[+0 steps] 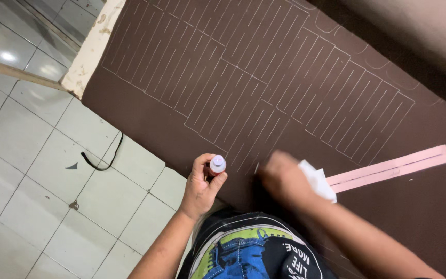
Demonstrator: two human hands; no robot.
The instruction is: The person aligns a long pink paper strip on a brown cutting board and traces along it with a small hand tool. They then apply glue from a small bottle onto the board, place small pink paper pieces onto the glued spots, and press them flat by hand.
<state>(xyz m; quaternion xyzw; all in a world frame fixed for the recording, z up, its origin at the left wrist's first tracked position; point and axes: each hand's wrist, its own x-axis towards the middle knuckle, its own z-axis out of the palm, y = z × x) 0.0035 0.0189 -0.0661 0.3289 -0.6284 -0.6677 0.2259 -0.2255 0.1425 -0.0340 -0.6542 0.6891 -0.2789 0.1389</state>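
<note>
Brown sheet (pixel 264 134) covered with white chalk lines, seen from the head camera, fills the upper right of the view and lies on a worktop above a tiled floor (pixel 21 155). Left hand (pixel 201 186) is closed around a small bottle (pixel 217 164) with a pale cap, held upright at the sheet's near edge; the bottle sits between thumb and fingers, its cap standing clear above them. Right hand (pixel 283 178) is blurred and rests on the sheet just right of the bottle, apart from it, fingers gripping a white cloth (pixel 317 181) that sticks out on its far side. Pink strip (pixel 391 168) lies flat on the sheet, its near end just beside the cloth. Black cord (pixel 101 157) lies curled on the floor, well left of both hands.
</note>
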